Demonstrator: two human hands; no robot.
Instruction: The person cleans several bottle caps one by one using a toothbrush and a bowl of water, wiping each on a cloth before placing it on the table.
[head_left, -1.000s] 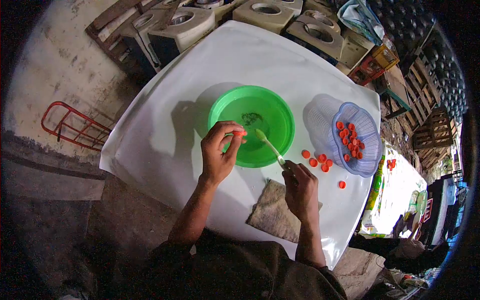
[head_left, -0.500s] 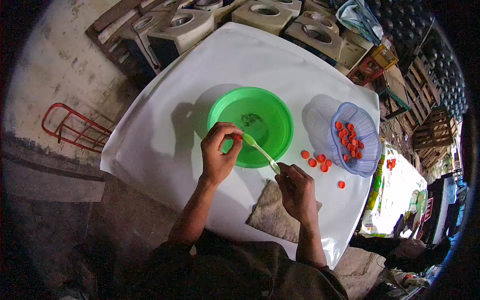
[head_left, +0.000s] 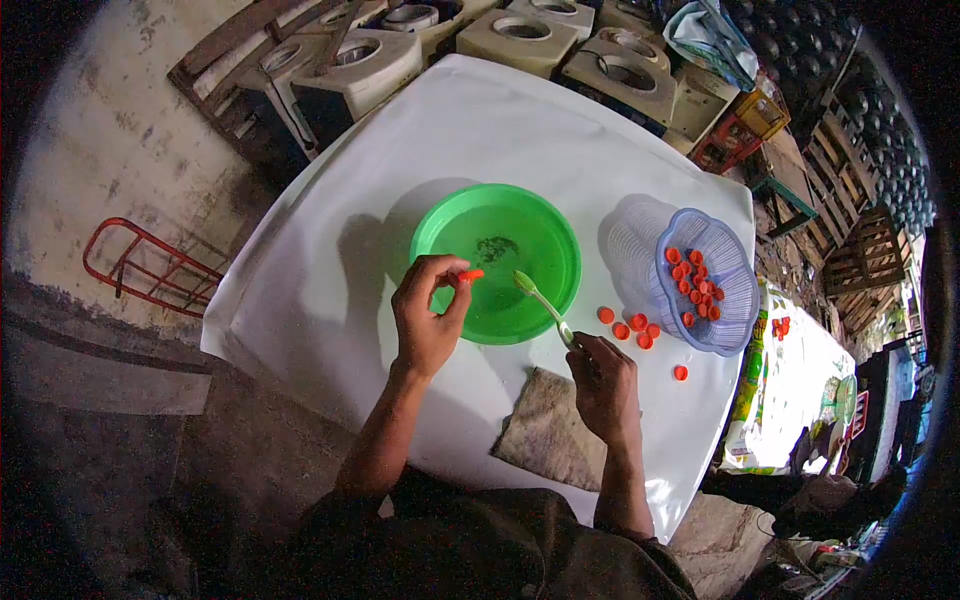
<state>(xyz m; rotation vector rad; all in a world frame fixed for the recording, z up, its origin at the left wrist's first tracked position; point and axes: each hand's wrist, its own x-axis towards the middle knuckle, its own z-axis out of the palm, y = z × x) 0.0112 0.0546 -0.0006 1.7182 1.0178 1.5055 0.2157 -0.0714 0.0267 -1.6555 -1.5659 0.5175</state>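
Between thumb and fingers, my left hand pinches a red bottle cap over the near left side of a green basin. The basin appears to hold water, with dark specks at its bottom. My right hand is closed around the handle of a green and white toothbrush, its bristle head over the basin and apart from the cap. Several loose red caps lie on the table right of the basin. A blue-purple plastic basket beside them holds several more. Under my right hand lies a grey-brown cloth.
A white sheet covers the table. Old appliance-like boxes with round openings stand along its far edge. A red metal frame is at the left, and wooden pallets are at the right.
The toothbrush head has moved away from the cap, to the right, along with my right hand. My left hand has turned slightly, showing more of the cap.
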